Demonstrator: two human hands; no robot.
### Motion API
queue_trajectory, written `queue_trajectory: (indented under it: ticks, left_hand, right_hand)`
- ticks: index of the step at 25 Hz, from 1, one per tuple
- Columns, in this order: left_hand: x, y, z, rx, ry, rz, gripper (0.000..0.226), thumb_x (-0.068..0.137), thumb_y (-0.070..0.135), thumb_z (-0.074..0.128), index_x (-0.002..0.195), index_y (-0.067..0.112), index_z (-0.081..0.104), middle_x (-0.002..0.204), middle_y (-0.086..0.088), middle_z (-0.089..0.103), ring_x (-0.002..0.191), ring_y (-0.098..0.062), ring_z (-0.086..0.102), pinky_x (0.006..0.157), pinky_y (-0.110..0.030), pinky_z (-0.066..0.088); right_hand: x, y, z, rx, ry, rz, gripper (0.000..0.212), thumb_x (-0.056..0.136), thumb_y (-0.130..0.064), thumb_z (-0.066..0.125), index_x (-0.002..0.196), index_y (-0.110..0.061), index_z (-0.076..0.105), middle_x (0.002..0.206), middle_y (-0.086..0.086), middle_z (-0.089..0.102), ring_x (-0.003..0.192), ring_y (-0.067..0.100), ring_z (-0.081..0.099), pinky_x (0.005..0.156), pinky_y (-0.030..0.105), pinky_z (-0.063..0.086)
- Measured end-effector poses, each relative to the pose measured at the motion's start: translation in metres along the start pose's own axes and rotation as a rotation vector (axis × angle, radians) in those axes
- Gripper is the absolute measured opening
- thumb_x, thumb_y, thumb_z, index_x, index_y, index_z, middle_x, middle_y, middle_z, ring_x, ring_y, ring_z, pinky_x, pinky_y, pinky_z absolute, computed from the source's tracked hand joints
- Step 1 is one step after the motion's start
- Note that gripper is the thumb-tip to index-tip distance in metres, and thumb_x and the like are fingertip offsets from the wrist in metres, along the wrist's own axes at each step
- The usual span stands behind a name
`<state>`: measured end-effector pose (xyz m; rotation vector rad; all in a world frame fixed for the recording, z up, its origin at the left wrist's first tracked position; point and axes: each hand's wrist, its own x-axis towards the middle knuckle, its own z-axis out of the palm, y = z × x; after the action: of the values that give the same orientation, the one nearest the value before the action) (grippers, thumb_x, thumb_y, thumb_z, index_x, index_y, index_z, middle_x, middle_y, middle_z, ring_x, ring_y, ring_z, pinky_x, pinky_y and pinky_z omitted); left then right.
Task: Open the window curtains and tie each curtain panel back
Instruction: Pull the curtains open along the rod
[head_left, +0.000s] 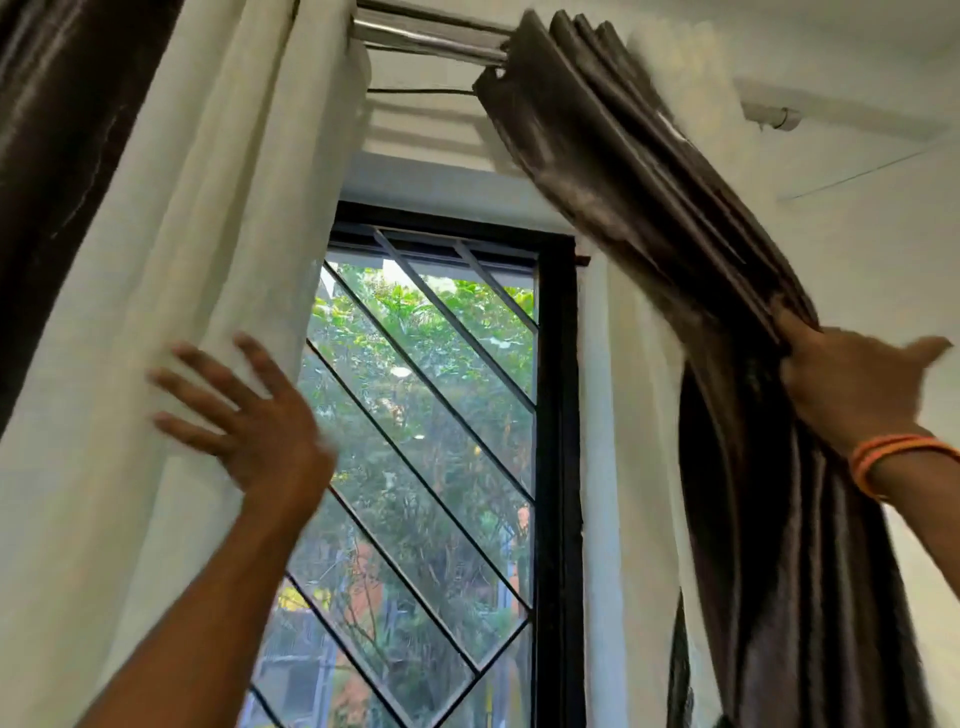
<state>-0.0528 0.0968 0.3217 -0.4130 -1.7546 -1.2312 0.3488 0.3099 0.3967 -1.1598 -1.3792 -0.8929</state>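
A white sheer curtain (171, 270) hangs at the left of the window (426, 415), with a dark brown curtain (57, 156) behind it at the far left. My left hand (244, 415) is raised with fingers spread, flat against the white sheer's inner edge. At the right, a bunched dark brown curtain panel (649, 182) hangs from the metal rod (426, 36) and slants right. My right hand (852, 384), with orange bands on the wrist, grips this brown panel's folds at mid height. Another white sheer (634, 441) hangs beside the window frame.
The window has a black frame (558, 467) and a diagonal metal grille, with green trees outside. A white wall (883, 249) lies to the right, with a rod bracket (774, 117) near the ceiling.
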Motion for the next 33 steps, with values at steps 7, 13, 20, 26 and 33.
queue_trajectory:
  ticks: [7,13,20,26,33]
  left_hand:
    - [0.054,-0.074,0.0,0.029,0.062,-0.182,0.112,0.07,0.012,0.073,0.15,0.018,-0.005,0.152,-0.034,0.016,0.133,-0.052,0.027,0.099,-0.072,0.03]
    - [0.039,-0.064,-0.003,-0.168,-0.237,-0.211,0.046,0.086,0.011,0.065,0.12,-0.01,0.043,0.117,-0.039,0.053,0.106,-0.056,0.053,0.088,-0.055,0.046]
    - [0.016,-0.015,-0.014,-0.362,-0.42,-0.085,0.039,0.085,0.014,0.065,0.117,-0.006,0.056,0.121,-0.029,0.059,0.112,-0.045,0.056,0.087,-0.042,0.047]
    - [0.007,-0.017,-0.038,-0.24,-0.451,-0.122,0.041,0.092,0.031,0.055,0.127,0.011,0.054,0.134,-0.016,0.045,0.124,-0.038,0.042,0.1,-0.043,0.037]
    - [0.024,-0.081,-0.074,-0.97,-0.64,-0.06,0.012,0.082,0.022,0.06,0.091,0.015,0.061,0.1,-0.009,0.066,0.104,-0.03,0.063,0.085,-0.044,0.053]
  right_hand:
    - [-0.026,0.004,0.037,0.192,-0.275,0.138,0.072,0.091,-0.014,0.05,0.15,-0.047,0.025,0.104,0.023,0.065,0.09,0.041,0.065,0.095,0.058,0.04]
    - [-0.05,-0.035,0.057,0.102,-0.241,0.086,0.083,0.092,-0.005,0.05,0.156,-0.038,0.008,0.111,0.017,0.056,0.073,0.032,0.051,0.094,0.057,0.038]
    - [-0.061,-0.111,0.014,0.18,0.08,0.088,0.068,0.073,-0.006,0.063,0.138,-0.007,0.042,0.139,0.027,0.028,0.116,0.042,0.034,0.097,0.063,0.031]
    - [-0.061,-0.308,-0.098,0.742,-0.022,-0.175,0.077,0.092,-0.059,0.042,0.152,-0.013,0.024,0.137,0.021,0.045,0.112,0.042,0.056,0.092,0.054,0.042]
    - [-0.068,-0.46,-0.173,0.894,-0.452,-0.181,0.116,0.084,-0.038,0.071,0.152,-0.031,-0.022,0.151,0.033,0.027,0.122,0.046,0.052,0.101,0.064,0.034]
